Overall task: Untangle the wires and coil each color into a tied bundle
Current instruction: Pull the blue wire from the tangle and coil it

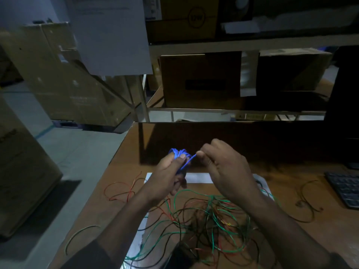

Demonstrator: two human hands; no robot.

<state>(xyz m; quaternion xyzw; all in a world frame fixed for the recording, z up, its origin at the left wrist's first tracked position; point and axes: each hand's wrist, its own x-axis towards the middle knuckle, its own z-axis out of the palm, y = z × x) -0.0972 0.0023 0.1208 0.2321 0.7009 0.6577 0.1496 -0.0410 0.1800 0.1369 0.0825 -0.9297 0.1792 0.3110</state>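
The left hand [171, 175] grips the blue coil [179, 153]; its loose end runs right into the right hand's [223, 167] pinch, ready for wrapping.

- Worktop [124, 171]: runs from the near edge back to a shelving rack [233, 45] standing behind it.
- Sheet of paper [198, 177]: lies flat on the worktop, centre.
- Wire tangle [209, 220]: lies on the worktop nearer than the sheet's far edge, partly over the sheet.
- Loose wire loop [118, 191]: on the worktop, left of the tangle.
- Another loose wire [308, 202]: on the worktop, right of the tangle.
- Keyboard [345, 189]: at the right edge of the worktop, beyond that wire.
- Left hand [167, 177] and right hand [223, 167]: above the sheet, side by side; wire coil [179, 152] in the left hand's fingers.
- Cardboard boxes [200, 80]: on the rack shelves.
- Large cartons [58, 74]: on the floor, left of the worktop.
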